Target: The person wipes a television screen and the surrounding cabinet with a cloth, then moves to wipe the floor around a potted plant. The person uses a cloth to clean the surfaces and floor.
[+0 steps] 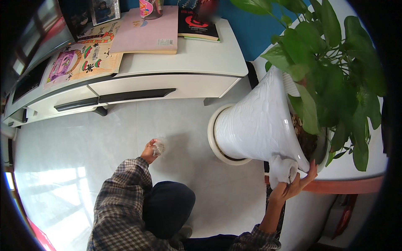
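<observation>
My right hand [290, 188] holds a white cloth [280, 171] against the outer wall of a tall white plant pot [254, 125], with fingers reaching to its rim. The pot bears a raised pattern and stands in a round cream saucer [211, 135] on the floor. Broad green leaves of a potted plant [326, 72] spread above brown matter in the pot. Over the floor, left of the saucer, my left hand [149, 152] grips a small crumpled, translucent thing [159, 148], perhaps plastic wrap.
Ahead stands a low white cabinet [188, 64] with black handles. On it lie a pink folder or book [144, 34], a dark book [198, 29], a colourful drawing [91, 59] and a jar [151, 8]. A reddish-brown edge [345, 185] runs right of the pot, beneath a white surface.
</observation>
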The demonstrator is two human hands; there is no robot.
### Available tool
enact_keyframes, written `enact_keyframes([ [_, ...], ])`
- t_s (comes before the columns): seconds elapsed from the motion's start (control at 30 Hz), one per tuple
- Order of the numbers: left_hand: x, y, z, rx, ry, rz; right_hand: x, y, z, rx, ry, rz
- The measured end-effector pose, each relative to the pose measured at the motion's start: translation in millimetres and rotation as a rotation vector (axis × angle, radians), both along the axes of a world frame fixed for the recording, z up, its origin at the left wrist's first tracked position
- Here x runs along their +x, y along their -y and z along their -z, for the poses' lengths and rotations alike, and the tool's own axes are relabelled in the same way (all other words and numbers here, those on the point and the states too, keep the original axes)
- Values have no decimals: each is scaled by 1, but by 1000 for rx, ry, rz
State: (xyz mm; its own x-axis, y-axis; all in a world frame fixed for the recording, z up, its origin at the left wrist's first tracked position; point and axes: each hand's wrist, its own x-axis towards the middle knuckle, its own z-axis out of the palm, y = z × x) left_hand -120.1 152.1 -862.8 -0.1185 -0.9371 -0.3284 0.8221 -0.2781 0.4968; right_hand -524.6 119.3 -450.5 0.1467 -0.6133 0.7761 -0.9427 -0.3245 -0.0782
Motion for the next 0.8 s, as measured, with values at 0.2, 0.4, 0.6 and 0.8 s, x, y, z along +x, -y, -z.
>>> enact_keyframes([
  [0.2, 6, -9, -42, 178, -50, 20, 6, -5, -8, 51, 60, 6],
  [0.4, 4, -17, -34, -42, 90, 93, -2, -13, -19, 121, 36, -64],
  [0.6, 36, -41, -22, 44, 219, -82, -4, -18, -23, 143, 13, -96],
  [0.8, 83, -67, -4, 381, 505, -258, 5, -17, -26, 155, 134, -93],
])
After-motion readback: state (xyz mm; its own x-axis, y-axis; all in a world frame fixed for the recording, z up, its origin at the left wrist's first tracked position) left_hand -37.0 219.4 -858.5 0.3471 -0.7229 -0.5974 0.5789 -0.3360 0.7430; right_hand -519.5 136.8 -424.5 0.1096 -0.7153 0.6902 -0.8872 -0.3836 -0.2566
